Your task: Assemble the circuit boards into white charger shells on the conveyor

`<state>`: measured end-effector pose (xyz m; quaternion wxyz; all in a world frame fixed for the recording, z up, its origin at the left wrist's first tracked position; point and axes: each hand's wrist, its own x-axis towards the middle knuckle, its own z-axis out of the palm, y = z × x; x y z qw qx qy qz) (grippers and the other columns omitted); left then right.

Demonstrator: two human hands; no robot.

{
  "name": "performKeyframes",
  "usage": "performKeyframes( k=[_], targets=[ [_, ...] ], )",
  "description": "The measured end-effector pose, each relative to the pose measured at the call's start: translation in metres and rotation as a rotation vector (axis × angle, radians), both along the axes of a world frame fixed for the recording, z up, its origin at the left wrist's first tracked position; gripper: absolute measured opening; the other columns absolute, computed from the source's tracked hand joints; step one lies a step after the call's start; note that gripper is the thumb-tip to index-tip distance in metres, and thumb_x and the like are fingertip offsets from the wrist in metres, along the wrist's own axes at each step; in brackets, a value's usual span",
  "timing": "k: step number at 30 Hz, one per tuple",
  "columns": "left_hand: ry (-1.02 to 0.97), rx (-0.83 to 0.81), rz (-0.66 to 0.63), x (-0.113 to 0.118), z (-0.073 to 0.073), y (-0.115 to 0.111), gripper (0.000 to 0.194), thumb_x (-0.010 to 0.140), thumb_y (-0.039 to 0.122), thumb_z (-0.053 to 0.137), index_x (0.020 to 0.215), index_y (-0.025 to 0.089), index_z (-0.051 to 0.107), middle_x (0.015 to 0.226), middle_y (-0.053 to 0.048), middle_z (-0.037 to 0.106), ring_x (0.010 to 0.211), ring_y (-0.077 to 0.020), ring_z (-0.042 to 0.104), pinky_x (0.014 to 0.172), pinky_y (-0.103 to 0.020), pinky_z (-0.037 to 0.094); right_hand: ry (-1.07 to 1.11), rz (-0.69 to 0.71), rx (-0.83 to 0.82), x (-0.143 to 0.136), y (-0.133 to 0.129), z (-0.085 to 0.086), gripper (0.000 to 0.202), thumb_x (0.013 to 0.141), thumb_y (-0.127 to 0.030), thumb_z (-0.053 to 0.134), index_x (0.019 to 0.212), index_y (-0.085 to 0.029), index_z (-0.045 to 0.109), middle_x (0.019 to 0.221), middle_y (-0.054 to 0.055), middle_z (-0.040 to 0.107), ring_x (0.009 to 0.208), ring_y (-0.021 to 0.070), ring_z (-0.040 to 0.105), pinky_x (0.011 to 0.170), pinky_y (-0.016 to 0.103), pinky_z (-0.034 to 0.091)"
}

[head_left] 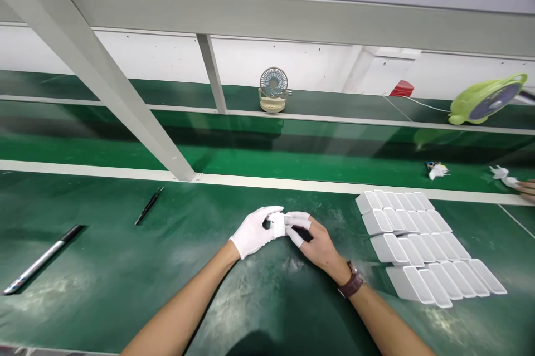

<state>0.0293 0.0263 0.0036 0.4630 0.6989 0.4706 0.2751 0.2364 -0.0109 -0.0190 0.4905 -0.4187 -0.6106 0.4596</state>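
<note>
In a white glove, my left hand (256,232) is closed around a small white plastic piece (278,224) above the green worktop. My right hand (314,240), with white finger cots on its fingertips and a brown watch on the wrist, meets the piece from the other side. Its thumb and fingers pinch at the right edge of the piece. The exact shape of the piece is partly hidden by the fingers. To the right of my hands stand rows of white rectangular plastic boxes (395,248).
A black pen (149,206) and a silver-black stick-like tool (44,259) lie to the left. A slanted grey post (125,100) rises from the table's rear strip. Behind stand a small beige fan (273,90) and a green fan (485,101). Another person's hand (527,189) shows at far right.
</note>
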Motion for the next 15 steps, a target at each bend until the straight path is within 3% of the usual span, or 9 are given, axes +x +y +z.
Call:
performKeyframes(
  k=[2, 5, 7, 11, 15],
  targets=[
    [0.002, 0.029, 0.012, 0.003, 0.002, -0.003, 0.075, 0.068, 0.028, 0.082, 0.137, 0.025, 0.052, 0.126, -0.006, 0.065, 0.112, -0.0248, 0.063, 0.100, -0.040, 0.050, 0.222, -0.053, -0.223, -0.004, 0.002, -0.001, 0.029, 0.081, -0.039, 0.077, 0.103, -0.022, 0.070, 0.110, 0.008, 0.070, 0.102, 0.0251, 0.068, 0.096, 0.046, 0.056],
    [0.048, 0.117, 0.041, 0.006, 0.002, -0.006, 0.090, 0.060, 0.026, 0.087, 0.141, 0.025, 0.047, 0.135, -0.009, 0.058, 0.120, -0.0287, 0.058, 0.104, -0.044, 0.047, 0.321, -0.054, -0.355, -0.007, 0.005, -0.001, 0.036, 0.081, -0.048, 0.075, 0.101, -0.020, 0.066, 0.094, 0.006, 0.073, 0.085, 0.0249, 0.072, 0.080, 0.046, 0.061],
    [0.087, 0.157, 0.061, 0.007, 0.001, -0.008, 0.085, 0.063, 0.031, 0.086, 0.140, 0.025, 0.049, 0.131, -0.008, 0.059, 0.117, -0.0278, 0.058, 0.103, -0.043, 0.047, 0.354, -0.043, -0.411, -0.006, 0.005, 0.000, 0.036, 0.081, -0.049, 0.075, 0.099, -0.019, 0.066, 0.088, 0.005, 0.074, 0.080, 0.0246, 0.072, 0.074, 0.045, 0.062],
    [0.112, 0.163, 0.070, 0.007, 0.001, -0.010, 0.071, 0.077, 0.041, 0.076, 0.140, 0.024, 0.049, 0.114, -0.005, 0.063, 0.092, -0.0197, 0.063, 0.088, -0.035, 0.053, 0.395, -0.028, -0.476, -0.005, 0.005, 0.004, 0.036, 0.083, -0.051, 0.073, 0.097, -0.018, 0.066, 0.088, 0.006, 0.074, 0.078, 0.0233, 0.072, 0.072, 0.042, 0.062],
    [0.104, 0.186, 0.090, 0.007, 0.003, -0.011, 0.069, 0.077, 0.045, 0.076, 0.138, 0.024, 0.051, 0.108, -0.004, 0.063, 0.087, -0.0177, 0.061, 0.085, -0.033, 0.052, 0.406, -0.013, -0.498, -0.006, 0.005, 0.003, 0.036, 0.084, -0.051, 0.071, 0.097, -0.018, 0.066, 0.089, 0.006, 0.074, 0.081, 0.0239, 0.072, 0.073, 0.041, 0.061]
  ],
)
